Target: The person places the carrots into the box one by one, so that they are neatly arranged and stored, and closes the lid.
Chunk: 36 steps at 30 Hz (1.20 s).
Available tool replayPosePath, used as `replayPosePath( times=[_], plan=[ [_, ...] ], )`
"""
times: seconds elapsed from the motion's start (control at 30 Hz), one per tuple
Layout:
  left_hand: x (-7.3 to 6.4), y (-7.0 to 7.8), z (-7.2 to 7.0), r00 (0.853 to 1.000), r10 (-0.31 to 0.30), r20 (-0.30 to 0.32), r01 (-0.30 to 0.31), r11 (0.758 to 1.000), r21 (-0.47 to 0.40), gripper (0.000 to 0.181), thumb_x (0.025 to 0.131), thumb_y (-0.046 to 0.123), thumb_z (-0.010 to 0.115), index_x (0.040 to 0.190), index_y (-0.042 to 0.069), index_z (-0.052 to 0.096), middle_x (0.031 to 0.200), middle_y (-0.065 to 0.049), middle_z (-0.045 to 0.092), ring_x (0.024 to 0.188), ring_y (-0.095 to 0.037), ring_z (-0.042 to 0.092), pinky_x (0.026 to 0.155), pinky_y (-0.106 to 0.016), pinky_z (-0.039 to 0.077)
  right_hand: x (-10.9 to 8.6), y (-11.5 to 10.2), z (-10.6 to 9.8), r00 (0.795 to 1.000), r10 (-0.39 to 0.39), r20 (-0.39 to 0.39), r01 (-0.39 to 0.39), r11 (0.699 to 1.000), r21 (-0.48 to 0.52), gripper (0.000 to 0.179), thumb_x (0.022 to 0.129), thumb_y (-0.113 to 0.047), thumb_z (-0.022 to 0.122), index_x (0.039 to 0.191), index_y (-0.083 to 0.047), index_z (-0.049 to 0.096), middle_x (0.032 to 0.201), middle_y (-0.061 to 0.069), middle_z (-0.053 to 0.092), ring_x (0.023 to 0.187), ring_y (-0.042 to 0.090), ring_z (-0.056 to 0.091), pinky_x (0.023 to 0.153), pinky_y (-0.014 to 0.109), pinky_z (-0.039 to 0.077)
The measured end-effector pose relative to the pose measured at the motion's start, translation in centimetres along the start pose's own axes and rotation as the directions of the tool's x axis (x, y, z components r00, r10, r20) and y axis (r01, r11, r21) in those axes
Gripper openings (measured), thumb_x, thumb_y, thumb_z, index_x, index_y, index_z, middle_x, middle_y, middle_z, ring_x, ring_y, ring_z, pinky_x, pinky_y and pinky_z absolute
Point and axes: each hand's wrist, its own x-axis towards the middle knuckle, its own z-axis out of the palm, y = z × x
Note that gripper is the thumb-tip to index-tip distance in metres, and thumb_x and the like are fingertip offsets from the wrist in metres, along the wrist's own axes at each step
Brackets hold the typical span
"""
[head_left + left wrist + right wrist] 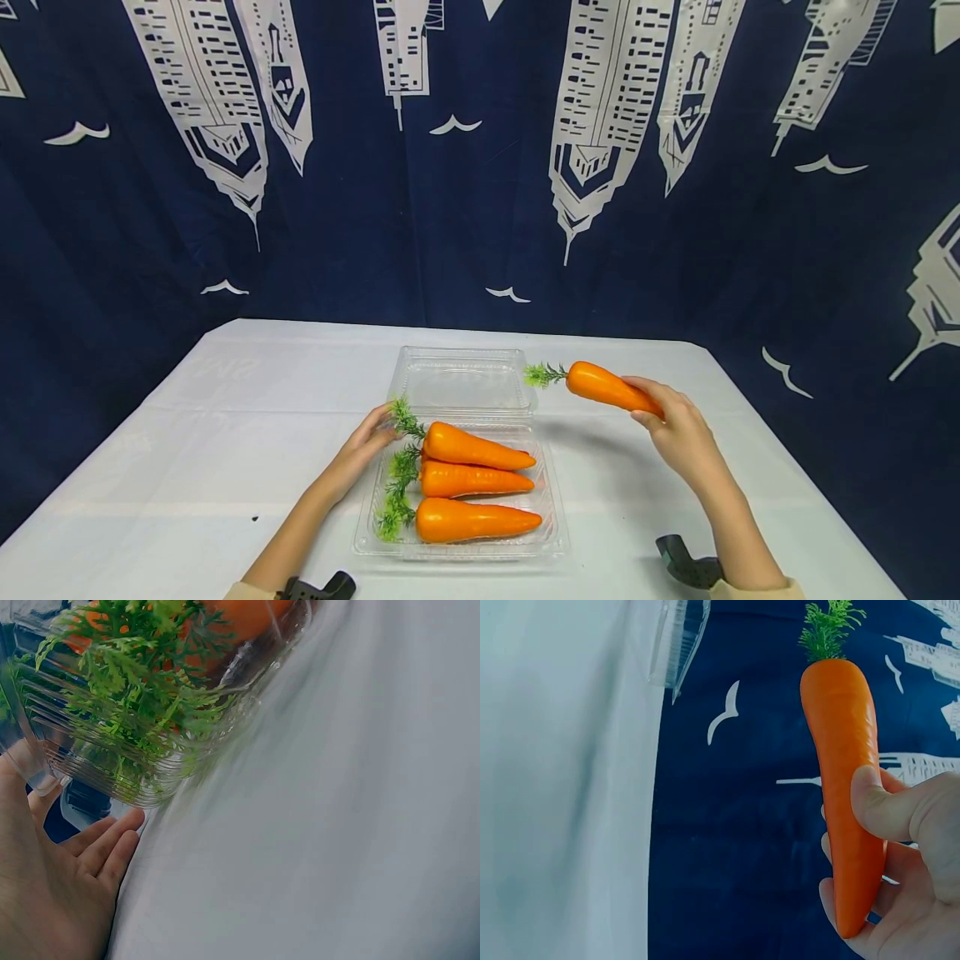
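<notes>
My right hand (678,429) holds an orange carrot (600,385) by its narrow end, above the table right of the clear plastic container (551,533). Its green top points left. In the right wrist view the thumb presses on the carrot (844,742) and the fingers wrap behind it. Three carrots (476,521) show in the container, green tops to the left, tips to the right; a bit of orange peeks out beneath the farthest one. At the container's left edge near the hinge, my left hand (367,437) pinches the rim between thumb and index finger, other fingers extended.
The container's lid (461,379) lies folded back on the far side. A white table (262,417) bears everything, with a small dark speck (255,518) at left. Behind it hangs a navy cloth (420,217) printed with white buildings and birds.
</notes>
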Motion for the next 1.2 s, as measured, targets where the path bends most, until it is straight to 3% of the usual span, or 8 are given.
replayPosePath(
  times=[0.7,1.07,1.2],
  plan=[
    [-0.1,0.0,-0.1,1.0,0.003,0.004,-0.003,1.0,0.006,0.053,0.092,0.03,0.046,0.141,0.019,0.027,0.146,-0.017,0.027,0.12,-0.032,0.047,0.108,-0.057,0.021,-0.6,-2.5,0.7,0.983,-0.18,-0.025,0.18,0.983,0.021,0.044,0.08,-0.004,0.064,0.122,-0.013,0.057,0.112,0.01,0.061,0.101,0.027,0.053,0.086,0.05,0.045],
    [0.0,0.0,0.0,1.0,0.004,0.003,-0.004,1.0,0.01,0.054,0.092,0.029,0.045,0.141,0.018,0.027,0.146,-0.017,0.026,0.12,-0.032,0.048,0.108,-0.057,0.021,-1.0,-3.6,0.9,0.965,-0.262,-0.03,0.262,0.965,0.007,0.045,0.078,-0.008,0.068,0.121,-0.017,0.058,0.113,0.002,0.062,0.098,0.015,0.054,0.079,0.027,0.051],
    [0.0,0.0,0.0,1.0,0.003,0.003,-0.003,1.0,0.008,0.054,0.092,0.03,0.046,0.141,0.019,0.027,0.146,-0.017,0.027,0.12,-0.032,0.048,0.108,-0.057,0.021,-1.3,-4.2,1.1,0.953,-0.302,-0.022,0.303,0.953,0.012,0.044,0.077,-0.009,0.068,0.12,-0.018,0.058,0.113,0.0,0.062,0.099,0.014,0.054,0.079,0.029,0.052]
  ],
)
